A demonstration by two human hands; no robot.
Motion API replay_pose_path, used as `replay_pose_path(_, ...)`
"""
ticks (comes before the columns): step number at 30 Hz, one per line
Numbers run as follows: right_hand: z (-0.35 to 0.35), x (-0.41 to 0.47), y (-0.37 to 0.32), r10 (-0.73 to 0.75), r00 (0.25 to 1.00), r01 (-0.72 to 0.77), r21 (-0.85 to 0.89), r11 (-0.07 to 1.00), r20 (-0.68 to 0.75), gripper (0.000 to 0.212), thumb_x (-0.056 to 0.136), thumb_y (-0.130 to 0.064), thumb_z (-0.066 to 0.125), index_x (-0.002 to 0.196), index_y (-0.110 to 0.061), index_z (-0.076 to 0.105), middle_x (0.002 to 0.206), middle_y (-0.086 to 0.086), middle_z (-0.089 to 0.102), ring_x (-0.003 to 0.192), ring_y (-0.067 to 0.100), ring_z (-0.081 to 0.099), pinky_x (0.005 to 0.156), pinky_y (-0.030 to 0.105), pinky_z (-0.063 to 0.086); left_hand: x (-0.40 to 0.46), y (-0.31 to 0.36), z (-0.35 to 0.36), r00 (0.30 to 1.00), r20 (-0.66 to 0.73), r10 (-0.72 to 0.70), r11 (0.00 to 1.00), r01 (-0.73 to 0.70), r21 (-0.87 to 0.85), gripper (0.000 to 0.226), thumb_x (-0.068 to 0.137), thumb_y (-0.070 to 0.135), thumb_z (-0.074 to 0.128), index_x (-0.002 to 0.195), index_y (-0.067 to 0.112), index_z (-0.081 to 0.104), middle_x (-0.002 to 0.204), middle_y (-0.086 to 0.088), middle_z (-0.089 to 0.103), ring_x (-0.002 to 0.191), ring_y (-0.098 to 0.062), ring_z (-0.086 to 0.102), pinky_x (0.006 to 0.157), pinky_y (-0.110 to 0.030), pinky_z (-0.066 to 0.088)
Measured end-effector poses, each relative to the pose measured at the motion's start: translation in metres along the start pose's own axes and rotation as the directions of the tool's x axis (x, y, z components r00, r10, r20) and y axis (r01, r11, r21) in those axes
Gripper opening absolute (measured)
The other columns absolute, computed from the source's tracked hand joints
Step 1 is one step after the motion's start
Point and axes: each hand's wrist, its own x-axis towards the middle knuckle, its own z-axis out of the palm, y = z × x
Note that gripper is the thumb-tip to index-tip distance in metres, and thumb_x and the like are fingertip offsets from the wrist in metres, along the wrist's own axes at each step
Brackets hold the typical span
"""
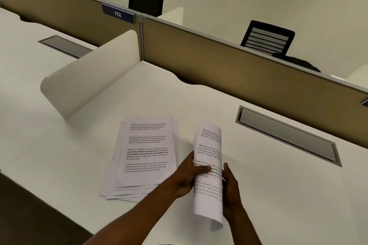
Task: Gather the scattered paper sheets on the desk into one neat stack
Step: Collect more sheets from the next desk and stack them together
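Note:
A loose pile of printed paper sheets (143,155) lies on the white desk (278,195), its edges fanned out and uneven at the near left corner. To its right I hold a curled bundle of printed sheets (209,145) upright above the desk. My left hand (189,175) grips the bundle's left edge, thumb across the print. My right hand (231,187) wraps the right edge from behind. The bundle bends into a half roll and hides part of both palms.
A white curved side divider (89,77) stands left of the pile. A tan partition (239,69) with a "112" label (117,14) runs along the back. A grey cable hatch (286,135) sits at the right, another hatch (65,45) at the left. Two black chairs stand beyond.

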Motion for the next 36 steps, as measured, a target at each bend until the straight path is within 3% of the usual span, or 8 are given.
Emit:
replay_pose_path(5, 0.026, 0.006, -0.004, 0.054, 0.969, -0.064, 0.032, 0.997, 0.239, 0.059, 0.077, -0.034, 0.073, 0.124, 0.0, 0.062, 0.127, 0.027, 0.06, 0.123, 0.05, 0.052, 0.104, 0.065, 0.038, -0.026, 0.033, -0.028, 0.989, -0.083, 0.121, 0.992, -0.123, -0.017, 0.059, 0.081, -0.006, 0.072, 0.132, 0.013, 0.052, 0.128, -0.018, 0.065, 0.117, -0.039, 0.063, 0.098, -0.058, 0.049)
replay_pose_path(9, 0.061, 0.014, -0.014, -0.084, 0.95, 0.131, -0.14, 0.981, 0.302, 0.058, 0.076, -0.017, 0.074, 0.131, -0.009, 0.057, 0.128, 0.02, 0.064, 0.119, 0.044, 0.058, 0.102, 0.063, 0.043, -0.048, 0.058, -0.066, 0.936, -0.264, 0.235, 0.97, -0.209, 0.123, 0.065, 0.075, -0.003, 0.078, 0.131, 0.017, 0.052, 0.125, -0.01, 0.068, 0.113, -0.03, 0.067, 0.093, -0.05, 0.055)
replay_pose_path(14, 0.11, 0.038, -0.017, -0.226, 0.932, 0.327, -0.388, 0.862, 0.283, 0.06, 0.08, 0.004, 0.07, 0.132, -0.022, 0.054, 0.121, 0.012, 0.069, 0.108, 0.03, 0.067, 0.095, 0.049, 0.054, -0.06, 0.08, -0.119, 0.835, -0.479, 0.271, 0.94, -0.123, 0.317, 0.088, 0.056, 0.03, 0.095, 0.131, 0.02, 0.05, 0.128, -0.005, 0.066, 0.112, -0.025, 0.067, 0.095, -0.049, 0.055)
replay_pose_path(16, 0.128, 0.051, -0.01, -0.247, 0.926, 0.356, -0.446, 0.821, 0.285, 0.06, 0.08, 0.007, 0.067, 0.129, -0.026, 0.053, 0.127, 0.014, 0.065, 0.111, 0.03, 0.065, 0.097, 0.05, 0.052, -0.06, 0.085, -0.132, 0.782, -0.558, 0.277, 0.921, -0.051, 0.385, 0.083, 0.064, 0.03, 0.091, 0.133, 0.017, 0.047, 0.129, -0.004, 0.062, 0.113, -0.024, 0.063, 0.098, -0.044, 0.053)
replay_pose_path(20, 0.156, 0.059, -0.001, -0.307, 0.933, 0.356, -0.61, 0.708, 0.188, 0.071, 0.087, 0.002, 0.061, 0.149, -0.018, 0.032, 0.137, 0.006, 0.048, 0.126, 0.021, 0.049, 0.102, 0.032, 0.043, -0.055, 0.087, -0.146, 0.647, -0.684, 0.336, 0.833, 0.135, 0.537, 0.068, 0.078, 0.029, 0.08, 0.134, 0.014, 0.045, 0.131, -0.009, 0.06, 0.115, -0.029, 0.059, 0.096, -0.039, 0.05)
replay_pose_path(25, 0.17, 0.07, 0.007, -0.329, 0.927, 0.338, -0.778, 0.53, 0.179, 0.083, 0.086, -0.013, 0.063, 0.155, -0.021, 0.017, 0.149, 0.014, 0.043, 0.133, 0.03, 0.046, 0.112, 0.046, 0.039, -0.046, 0.079, -0.158, 0.574, -0.714, 0.402, 0.647, 0.373, 0.665, 0.075, 0.082, 0.039, 0.073, 0.143, 0.008, 0.04, 0.141, -0.016, 0.051, 0.13, -0.033, 0.047, 0.105, -0.04, 0.041)
replay_pose_path(29, 0.174, 0.07, 0.009, -0.34, 0.911, 0.361, -0.851, 0.381, 0.234, 0.086, 0.087, -0.021, 0.064, 0.155, -0.018, 0.013, 0.154, 0.013, 0.034, 0.141, 0.03, 0.035, 0.116, 0.045, 0.032, -0.041, 0.072, -0.162, 0.537, -0.732, 0.419, 0.528, 0.511, 0.678, 0.08, 0.084, 0.046, 0.067, 0.147, 0.01, 0.033, 0.144, -0.017, 0.039, 0.134, -0.035, 0.032, 0.107, -0.043, 0.036)
replay_pose_path(36, 0.16, 0.069, 0.026, -0.381, 0.899, 0.255, -0.965, 0.06, 0.214, 0.09, 0.087, -0.045, 0.061, 0.153, -0.005, 0.015, 0.153, 0.019, 0.032, 0.143, 0.036, 0.026, 0.114, 0.048, 0.031, -0.038, 0.053, -0.167, 0.447, -0.772, 0.452, 0.498, 0.591, 0.634, 0.085, 0.079, 0.057, 0.066, 0.143, 0.012, 0.034, 0.142, -0.017, 0.032, 0.13, -0.036, 0.03, 0.106, -0.045, 0.033)
